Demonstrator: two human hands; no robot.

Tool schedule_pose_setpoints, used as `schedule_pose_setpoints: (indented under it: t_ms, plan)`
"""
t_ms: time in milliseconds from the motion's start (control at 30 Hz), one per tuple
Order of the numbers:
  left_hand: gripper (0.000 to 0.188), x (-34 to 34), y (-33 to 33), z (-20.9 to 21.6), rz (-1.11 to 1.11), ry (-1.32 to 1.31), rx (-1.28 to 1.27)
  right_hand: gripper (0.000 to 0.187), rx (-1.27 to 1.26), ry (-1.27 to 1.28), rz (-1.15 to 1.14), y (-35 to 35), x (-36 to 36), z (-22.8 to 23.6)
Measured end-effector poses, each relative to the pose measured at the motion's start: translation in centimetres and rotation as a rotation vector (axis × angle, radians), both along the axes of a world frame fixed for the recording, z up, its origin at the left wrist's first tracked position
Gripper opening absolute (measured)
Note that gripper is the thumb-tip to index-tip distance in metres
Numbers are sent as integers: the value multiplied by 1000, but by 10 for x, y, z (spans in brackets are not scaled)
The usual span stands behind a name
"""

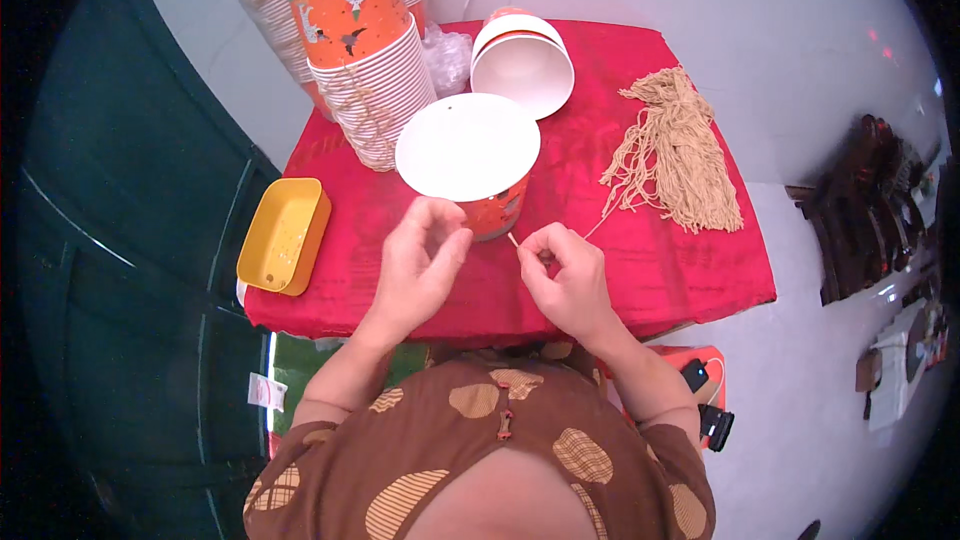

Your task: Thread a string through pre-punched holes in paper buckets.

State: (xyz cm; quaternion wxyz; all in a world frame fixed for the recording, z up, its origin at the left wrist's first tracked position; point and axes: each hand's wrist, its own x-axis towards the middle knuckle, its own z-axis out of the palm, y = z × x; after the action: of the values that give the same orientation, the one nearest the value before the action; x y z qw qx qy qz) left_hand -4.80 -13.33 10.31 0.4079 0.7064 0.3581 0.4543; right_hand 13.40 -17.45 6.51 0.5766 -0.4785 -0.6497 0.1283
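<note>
Apparently, handling 1 tan cord (597,227) is the step: the right hand's grip (567,278) pinches it, near and right of the orange tub (468,150); the left hand's grip (424,260) is parted, seemingly empty. Next likely needs a steady pinch.

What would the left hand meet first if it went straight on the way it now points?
Most likely the orange bucket with the white inside, just ahead of the left hand; whether they already touch is unclear from this one view.
</note>
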Motion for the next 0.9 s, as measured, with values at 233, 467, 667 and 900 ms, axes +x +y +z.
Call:
schedule_pose_setpoints:
  t_ms: [233, 467, 667, 900]
  plan:
    - [8, -20, 8, 2, 118, -39, 102, 14, -9, 59, -56, 22, -11, -4]
    - [4, -26, 16, -3, 142, -89, 101, 14, -7, 64, -81, 33, -19, -2]
    - [4, -31, 18, -5, 131, -93, 91, 15, -18, 58, -85, 37, -22, -4]
    - [3, -30, 19, 3, 140, -54, 126, 15, -15, 49, -98, 42, -23, -2]
